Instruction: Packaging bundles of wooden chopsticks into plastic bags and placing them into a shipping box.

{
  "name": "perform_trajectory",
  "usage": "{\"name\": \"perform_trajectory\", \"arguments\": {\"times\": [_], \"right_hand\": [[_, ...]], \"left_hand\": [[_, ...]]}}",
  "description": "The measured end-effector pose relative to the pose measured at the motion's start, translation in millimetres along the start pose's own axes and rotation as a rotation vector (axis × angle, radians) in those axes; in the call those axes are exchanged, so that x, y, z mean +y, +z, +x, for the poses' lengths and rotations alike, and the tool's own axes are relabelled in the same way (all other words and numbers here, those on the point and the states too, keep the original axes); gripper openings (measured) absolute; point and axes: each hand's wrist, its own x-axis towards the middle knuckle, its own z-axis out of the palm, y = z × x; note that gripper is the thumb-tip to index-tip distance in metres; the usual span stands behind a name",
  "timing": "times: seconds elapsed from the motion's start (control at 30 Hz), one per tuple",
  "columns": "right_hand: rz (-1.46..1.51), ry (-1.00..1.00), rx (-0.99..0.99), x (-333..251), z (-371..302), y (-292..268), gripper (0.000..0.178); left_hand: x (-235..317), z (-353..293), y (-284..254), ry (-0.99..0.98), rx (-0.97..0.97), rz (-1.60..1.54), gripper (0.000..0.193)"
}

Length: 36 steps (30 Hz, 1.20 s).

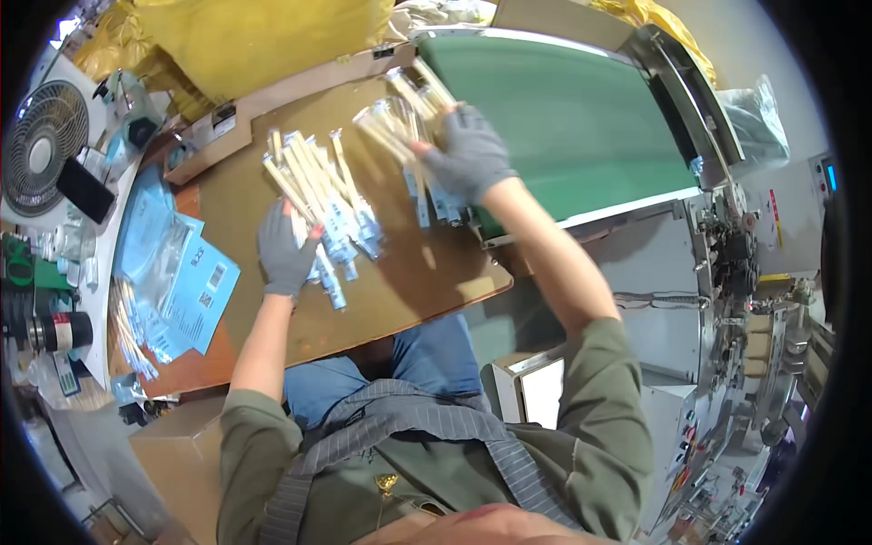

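Observation:
On the brown tabletop [391, 282] lies a loose pile of clear-wrapped pale wooden sticks [313, 173] with blue printed ends. My left hand [283, 250], in a grey fingertip-less glove, rests against the near left side of this pile, its fingers stretched out and the thumb apart. Farther right, my right hand [470, 154], gloved the same way, is closed over a second bunch of wrapped sticks [389, 127] beside the green belt. That bunch is blurred by motion. Its blue ends [436, 202] show below the hand, and the palm hides its middle.
A green conveyor belt [563, 118] with a metal edge adjoins the table at right. Blue printed sheets [202, 282] and more wrapped sticks [127, 327] lie at left. A fan [44, 145] and a black phone [85, 190] stand beyond. A cardboard strip [209, 150] borders the far edge.

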Motion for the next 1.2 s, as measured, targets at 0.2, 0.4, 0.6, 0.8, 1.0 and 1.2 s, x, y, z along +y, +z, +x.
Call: {"name": "perform_trajectory", "arguments": {"times": [0.2, 0.4, 0.6, 0.8, 1.0, 1.2], "right_hand": [[0.41, 0.641, -0.168, -22.7, 47.7, 59.4, 0.087], [0.392, 0.447, -0.25, -99.5, 38.7, 75.4, 0.078], [1.409, 0.481, -0.632, -110.4, 22.6, 125.9, 0.056], [1.681, 0.387, -0.452, -140.3, 14.6, 107.4, 0.051], [0.953, 0.476, -0.252, -121.6, -2.6, 118.4, 0.074], [1.625, 0.641, -0.523, -135.5, -6.0, 90.7, 0.037]], "left_hand": [[48.8, 36.3, 5.6, -0.63, -0.038, -0.672, 0.067], [32.8, 75.9, -0.2, -1.149, -0.23, -1.67, 0.054], [15.9, 58.6, 1.2, -1.011, -0.249, -1.531, 0.069], [22.0, 63.5, -39.8, -0.905, -0.146, -1.446, 0.06], [22.6, 52.5, -16.7, -0.761, -0.022, -1.006, 0.055], [26.2, 51.8, -26.5, -0.901, -0.288, -1.34, 0.049]]}}
